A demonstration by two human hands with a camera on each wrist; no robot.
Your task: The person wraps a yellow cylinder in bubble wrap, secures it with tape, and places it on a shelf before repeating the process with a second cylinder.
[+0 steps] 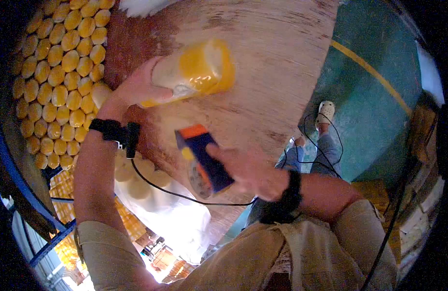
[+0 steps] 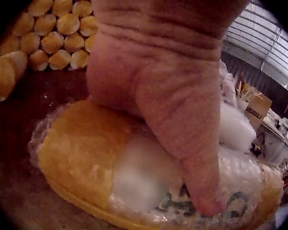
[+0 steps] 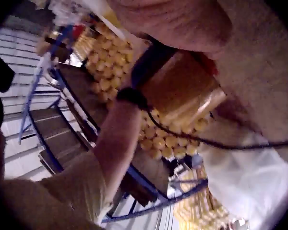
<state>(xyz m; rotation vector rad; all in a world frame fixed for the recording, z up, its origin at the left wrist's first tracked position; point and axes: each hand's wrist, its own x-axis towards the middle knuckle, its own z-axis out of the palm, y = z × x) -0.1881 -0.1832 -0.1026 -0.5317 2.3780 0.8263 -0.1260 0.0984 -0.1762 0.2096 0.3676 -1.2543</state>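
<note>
- Closest in, beige sleeves (image 1: pixel 105 247) at both elbows, and black bands (image 1: pixel 293 194) strapped round both wrists, a dark cable (image 1: pixel 185 201) looping from the left one across the lower middle.
- And here's the right hand (image 1: pixel 255 169), clamped on a blue-and-orange tape dispenser (image 1: pixel 212 162), blurred, just in front of the body!
- In the right wrist view, a broad, glossy amber surface shows right beneath that hand.
- Across to the left hand (image 1: pixel 139 87): it's clamped over one end of a plump package (image 1: pixel 207 65), thumb down its near side, the other fingers hidden from us.
- That package lies on its side on the tabletop (image 1: pixel 277 63), clear wrap and yellow tape all over, with dark green marks beneath the wrap near the thumb in the left wrist view.
- Low on the left, a glaring white plastic bag (image 1: pixel 185 220), pale round shapes next to it.
- Beyond the left forearm, what a crowd: row upon row of yellow-capped bundles (image 1: pixel 64 82), packed tight, a single bundle (image 2: pixel 8 75) lying just beside them.
- Off the tabletop's right edge, green floor (image 1: pixel 374 126), a yellow line (image 1: pixel 372 70) and one pale clog (image 1: pixel 326 111).
- Farthest out, a cardboard box (image 2: pixel 258 108).
</note>
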